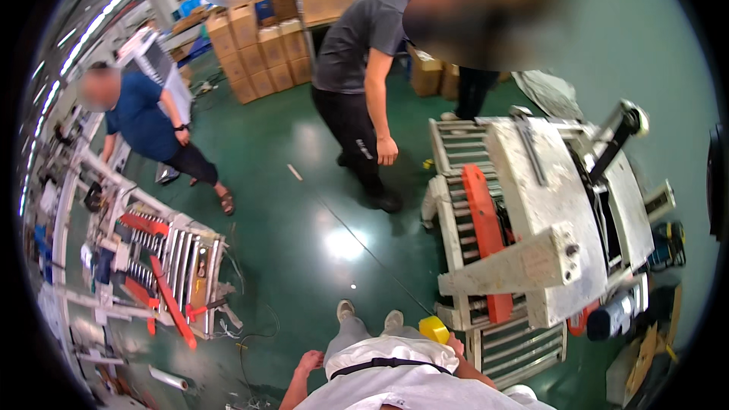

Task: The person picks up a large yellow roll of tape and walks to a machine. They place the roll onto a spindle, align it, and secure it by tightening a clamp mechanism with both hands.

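Holding a yellow roll of tape in the right hand, a person in a white top stands on a glossy green floor.

The right hand's fingers are closed on the roll, low in the view and just beside the grey roller conveyor of a white carton-sealing machine with orange side belts — the roll sits near the machine's front corner. The left hand hangs loose and released at the person's side, fingers slack, touching nothing. Two grey shoes point forward. To the left lies a second white roller frame with red bars; two other people stand farther off, before stacked brown cardboard boxes.
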